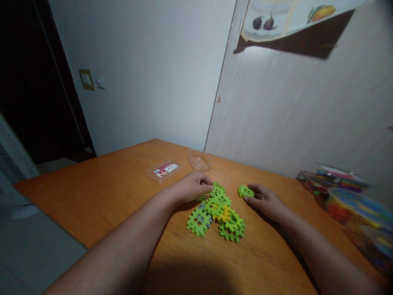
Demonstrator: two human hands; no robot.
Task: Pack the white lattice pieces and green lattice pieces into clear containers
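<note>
Between my hands lies a loose pile of flat, notched, lattice-like interlocking building pieces (pixel 199 221), mostly green. A yellow piece (pixel 225 214) shows in the middle, and bluish-grey ones peek out from underneath. At the far edge of the pile, my left hand (pixel 194 187) has its fingers curled and its thumb and fingertips at the rim of a green building piece (pixel 218 189). To the right of the pile, my right hand (pixel 266 200) pinches a separate green building piece (pixel 245 191) between thumb and fingers, low over the table.
A clear plastic lid (pixel 149 172) with a printed label lies behind my left hand. Beyond it stands a clear plastic container (pixel 200 163) near the wall. Blurred tubs (pixel 353 205) and colourful packs (pixel 337 178) line the right side of the wooden table (pixel 107 196).
</note>
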